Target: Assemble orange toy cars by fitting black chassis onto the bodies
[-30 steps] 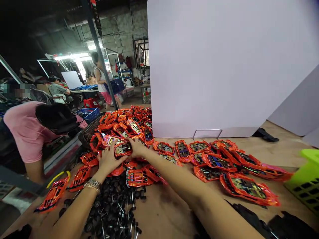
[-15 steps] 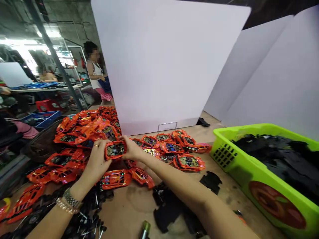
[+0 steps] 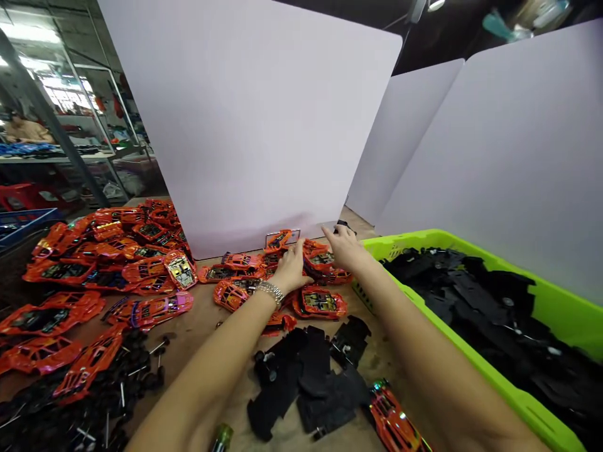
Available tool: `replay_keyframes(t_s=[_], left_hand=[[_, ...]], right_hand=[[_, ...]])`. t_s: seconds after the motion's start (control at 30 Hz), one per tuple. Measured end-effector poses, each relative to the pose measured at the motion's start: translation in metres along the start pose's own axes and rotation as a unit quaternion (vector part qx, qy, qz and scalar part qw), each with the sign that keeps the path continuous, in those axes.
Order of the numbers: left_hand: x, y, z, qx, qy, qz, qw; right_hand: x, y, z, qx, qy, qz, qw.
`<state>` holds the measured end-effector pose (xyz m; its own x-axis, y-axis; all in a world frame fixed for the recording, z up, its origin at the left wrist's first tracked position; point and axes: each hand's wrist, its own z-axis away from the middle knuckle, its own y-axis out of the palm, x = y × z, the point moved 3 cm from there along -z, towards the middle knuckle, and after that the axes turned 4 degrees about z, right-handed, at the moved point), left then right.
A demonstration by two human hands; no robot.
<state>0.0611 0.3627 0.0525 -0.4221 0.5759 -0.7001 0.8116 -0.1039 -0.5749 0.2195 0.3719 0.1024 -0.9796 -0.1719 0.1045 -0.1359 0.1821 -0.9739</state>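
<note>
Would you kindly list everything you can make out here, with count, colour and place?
Toy car shells: many, orange-red, heaped left, clustered centre, one lower right
Wheels on axles: many, black with silvery rods, lower left
Flat parts: several, black, table centre
Basket: one, lime green, right, holding black parts
Cylinder: one, greenish, bottom edge, partly cut off
Table: one, brown, beneath these
Panels: at least two, white, behind and right
Crate: one, blue, left edge
Pole: one, grey, upper left
Co-worker: one, blurred, far left background
Bracelet: one, silvery, left wrist
Left hand: one, bare, at the central shells
Right hand: one, bare, beside them
</note>
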Motion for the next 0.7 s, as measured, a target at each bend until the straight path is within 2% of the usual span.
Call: replay_keyframes(t_s=[0.1,0.2,0.23,0.27,0.33,0.4,0.43,0.5,0.57,0.7], left_hand=[[0.004,-0.027,0.031,-0.014,-0.044,-0.061,0.997],[0.011,-0.071,0.099,-0.054,-0.100,-0.120,0.986],[0.014,-0.083,0.126,-0.063,-0.122,-0.137,0.981],[0.018,-0.092,0.154,-0.074,-0.150,-0.160,0.973],[0.028,-0.100,0.204,-0.053,-0.237,-0.223,0.944],[0.034,-0.094,0.231,-0.012,-0.253,-0.203,0.946],[0.035,-0.089,0.232,-0.011,-0.237,-0.184,0.954],[0.031,-0.077,0.211,-0.044,-0.187,-0.150,0.970],[0.026,-0.062,0.168,-0.081,-0.150,-0.135,0.976],[0.017,-0.011,0.066,-0.080,-0.122,-0.111,0.983]], right_hand=[[0.044,0.012,0.027,0.003,-0.083,-0.002,0.997],[0.106,0.045,0.063,0.098,-0.245,-0.049,0.963],[0.122,0.056,0.071,0.119,-0.269,-0.041,0.955],[0.132,0.066,0.077,0.124,-0.272,-0.024,0.954],[0.137,0.078,0.080,0.117,-0.259,0.011,0.959],[0.125,0.078,0.075,0.093,-0.235,0.031,0.967],[0.115,0.072,0.071,0.081,-0.222,0.036,0.971],[0.090,0.054,0.060,0.059,-0.191,0.042,0.979],[0.066,0.032,0.048,0.039,-0.154,0.053,0.986],[0.030,-0.002,0.019,-0.005,-0.046,0.089,0.995]])
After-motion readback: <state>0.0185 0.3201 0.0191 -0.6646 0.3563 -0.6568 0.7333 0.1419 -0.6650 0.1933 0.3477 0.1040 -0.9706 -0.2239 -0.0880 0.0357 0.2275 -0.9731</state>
